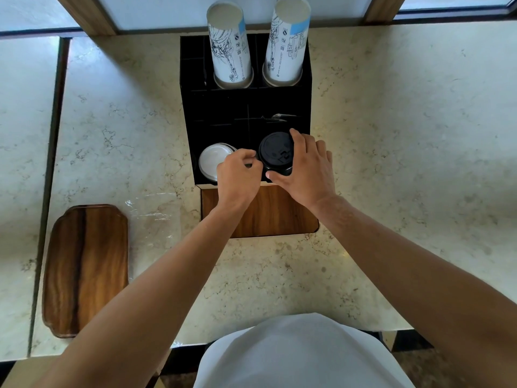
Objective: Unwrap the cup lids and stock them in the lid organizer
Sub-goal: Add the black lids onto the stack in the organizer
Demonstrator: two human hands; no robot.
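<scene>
Starting at the far left, I am seeing a wooden tray point(86, 268) lying flat on the marble surface point(405, 152), with a crumpled sheet of clear plastic wrap point(151, 217) just beside its right edge. The black lid organizer point(193, 107) is standing at the middle, holding two stacks of printed paper cups point(230, 46) in its rear slots. A stack of white lids point(214, 161) is sitting in the front left compartment. My left hand point(239, 175) is curling loosely, fingertips touching the left edge of the stack of black lids point(275, 151). My right hand point(305, 166) is wrapping around that stack from the right, gripping it over the front right compartment.
</scene>
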